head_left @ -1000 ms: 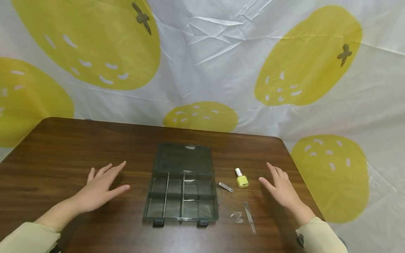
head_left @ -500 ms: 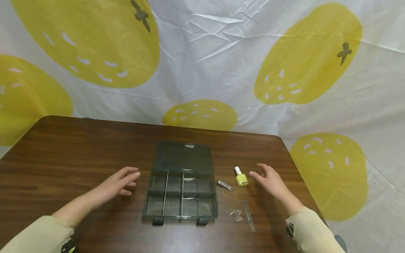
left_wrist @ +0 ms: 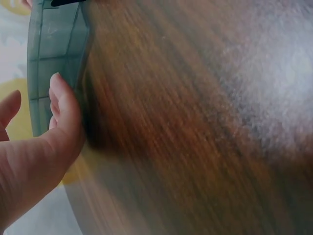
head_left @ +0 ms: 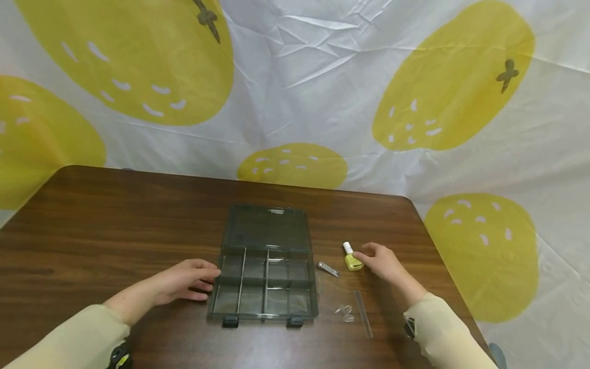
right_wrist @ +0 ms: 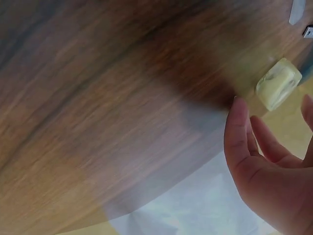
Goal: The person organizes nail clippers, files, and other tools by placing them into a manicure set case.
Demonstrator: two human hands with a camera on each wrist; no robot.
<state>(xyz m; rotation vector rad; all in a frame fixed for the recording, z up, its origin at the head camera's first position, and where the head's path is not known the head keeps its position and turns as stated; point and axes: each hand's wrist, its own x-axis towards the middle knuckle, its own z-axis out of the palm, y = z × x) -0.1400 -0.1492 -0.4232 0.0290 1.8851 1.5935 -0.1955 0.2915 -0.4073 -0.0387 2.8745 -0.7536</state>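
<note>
A dark see-through organizer box (head_left: 265, 302) lies open in the middle of the brown table, lid (head_left: 269, 230) flat behind its empty compartments. My left hand (head_left: 208, 279) rests at the box's left wall; in the left wrist view its straight fingers (left_wrist: 61, 100) touch the box (left_wrist: 51, 49). A small yellow nail polish bottle (head_left: 352, 261) with a white cap stands right of the box. My right hand (head_left: 363, 255) reaches it with relaxed fingers. In the right wrist view the fingers (right_wrist: 238, 122) sit just short of the bottle (right_wrist: 279, 83), holding nothing.
A metal nail clipper (head_left: 328, 269) lies between box and bottle. Clear nail tips (head_left: 345, 312) and a clear narrow strip (head_left: 362, 312) lie near the front right. A white cloth with yellow fruit prints hangs behind the table (head_left: 115, 215); its right edge is close to my right arm.
Both hands have moved inward from flat on the table: the left now reaches the box's left wall, the right now reaches the yellow bottle.
</note>
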